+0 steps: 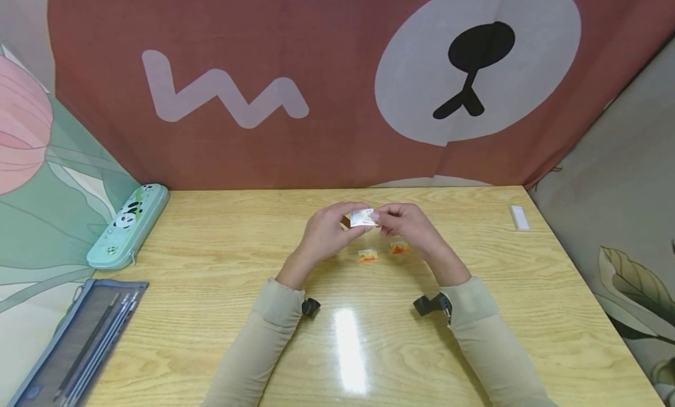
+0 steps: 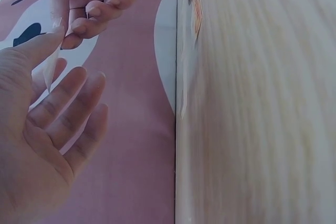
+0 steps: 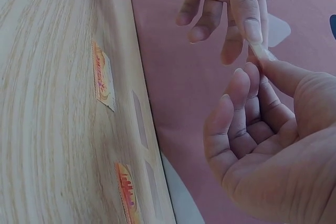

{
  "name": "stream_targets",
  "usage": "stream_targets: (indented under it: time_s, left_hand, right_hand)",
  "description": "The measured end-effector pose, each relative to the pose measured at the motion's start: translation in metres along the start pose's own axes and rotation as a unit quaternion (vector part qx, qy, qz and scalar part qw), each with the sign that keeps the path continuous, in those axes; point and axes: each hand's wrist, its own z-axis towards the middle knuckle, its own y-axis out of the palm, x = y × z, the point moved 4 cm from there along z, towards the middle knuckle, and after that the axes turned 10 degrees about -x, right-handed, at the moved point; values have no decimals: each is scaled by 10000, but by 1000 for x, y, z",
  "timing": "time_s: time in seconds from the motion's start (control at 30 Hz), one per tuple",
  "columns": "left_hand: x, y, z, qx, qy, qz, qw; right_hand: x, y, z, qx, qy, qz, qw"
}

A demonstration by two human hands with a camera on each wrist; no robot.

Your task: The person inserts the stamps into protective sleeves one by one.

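Observation:
A small whitish, shiny flat packet point(image 1: 361, 218) is held up above the table between both hands. My left hand point(image 1: 328, 230) pinches its left side between thumb and index finger, the other fingers spread loosely, as the left wrist view shows. My right hand point(image 1: 413, 226) pinches the opposite edge with thumb and fingertip, its remaining fingers curled. In the right wrist view the packet point(image 3: 261, 52) appears nearly edge-on. Below the hands lie two small orange-and-yellow wrapper pieces, a left one point(image 1: 368, 256) and a right one point(image 1: 399, 248), both with serrated edges.
On the wooden table point(image 1: 211, 313), a mint pencil case point(image 1: 129, 225) with pandas stands at the back left. In front of it lies a mesh pouch point(image 1: 100, 337) holding pencils. A white block point(image 1: 519, 218) sits at the back right. A printed cloth point(image 1: 337, 155) hangs behind.

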Motion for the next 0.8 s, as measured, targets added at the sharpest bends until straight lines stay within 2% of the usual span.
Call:
stream_targets:
  time_s: [0.17, 0.4, 0.8]
  left_hand:
    - [-5, -4, 0, -83, -172, -14, 9998]
    - [-16, -20, -3, 129, -468, -153, 9987]
    - [-31, -33, -3, 7, -705, 91, 9975]
  right_hand:
    - [1, -2, 0, -13, -107, -60, 9999]
    - [-1, -3, -2, -58, -205, -80, 9997]
    - [-1, -3, -2, -98, -209, -175, 9996]
